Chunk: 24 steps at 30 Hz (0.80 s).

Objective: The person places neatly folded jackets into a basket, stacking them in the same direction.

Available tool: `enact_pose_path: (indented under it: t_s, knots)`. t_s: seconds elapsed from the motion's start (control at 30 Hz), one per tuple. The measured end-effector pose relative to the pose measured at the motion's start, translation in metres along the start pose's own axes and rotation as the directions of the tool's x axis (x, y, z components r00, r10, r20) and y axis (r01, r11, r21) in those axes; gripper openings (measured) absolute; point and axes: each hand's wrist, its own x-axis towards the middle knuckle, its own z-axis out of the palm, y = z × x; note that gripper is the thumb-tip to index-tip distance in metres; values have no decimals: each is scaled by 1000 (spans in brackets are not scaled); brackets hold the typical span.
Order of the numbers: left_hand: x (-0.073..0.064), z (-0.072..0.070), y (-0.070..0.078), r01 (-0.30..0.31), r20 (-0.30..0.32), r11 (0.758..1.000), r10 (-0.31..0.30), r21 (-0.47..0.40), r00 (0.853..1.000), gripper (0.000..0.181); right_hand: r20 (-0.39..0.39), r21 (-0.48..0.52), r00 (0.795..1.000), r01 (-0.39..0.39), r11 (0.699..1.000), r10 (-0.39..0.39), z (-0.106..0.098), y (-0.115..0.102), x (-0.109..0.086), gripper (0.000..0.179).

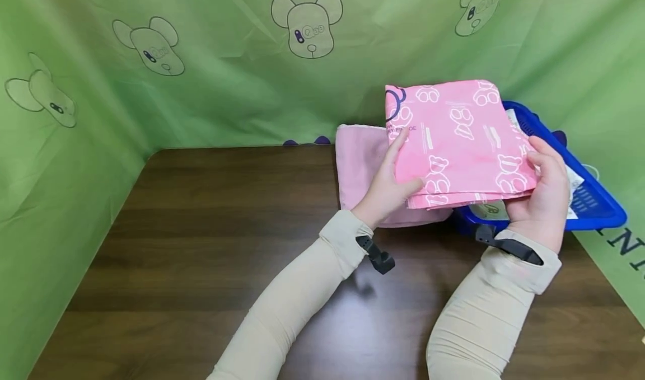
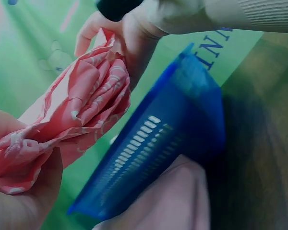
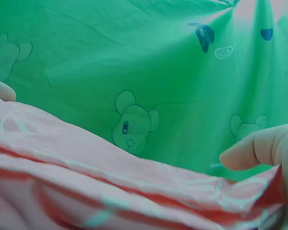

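Note:
Both hands hold up a folded pink cloth (image 1: 461, 139) printed with white bear outlines. At its left edge, the left hand (image 1: 387, 187) grips it with the thumb on top. The right hand (image 1: 546, 192) grips the right edge, fingers curled over the side. Folded layers bunch between the hands in the left wrist view, where the cloth (image 2: 91, 91) hangs above a blue basket (image 2: 144, 143). Beneath the cloth in the head view, a paler pink folded fabric (image 1: 359, 162) lies on the table, partly hidden.
The blue basket (image 1: 599, 217) stands at the table's right, with white-labelled items partly hidden inside. Green printed curtain (image 1: 227, 78) hangs behind and along both sides of the brown wooden table (image 1: 201, 245). Each wrist wears a black strap.

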Motion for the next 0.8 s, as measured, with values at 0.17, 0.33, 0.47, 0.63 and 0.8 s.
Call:
enact_pose_path:
  t_s: [0.17,0.33,0.47,0.63,0.8]
  knots:
    - [3,16,-5,27,10,1000,-27,11,1000,102,-129,-35,988,78,996,-82,0,-9,-1,32]
    - [6,26,-6,33,28,999,-33,9,999,101,-197,-39,972,127,991,-132,0,-15,-3,36]
    - [8,31,-6,51,37,999,-51,8,998,99,-153,-169,980,99,981,-126,-1,-22,-6,40]
    - [11,39,-8,121,70,991,-117,-60,991,98,-93,-422,989,64,904,-113,-6,-39,-6,59]
    - [15,54,-9,228,115,950,-207,-212,971,102,-112,-525,988,34,850,-108,-9,-56,5,65]
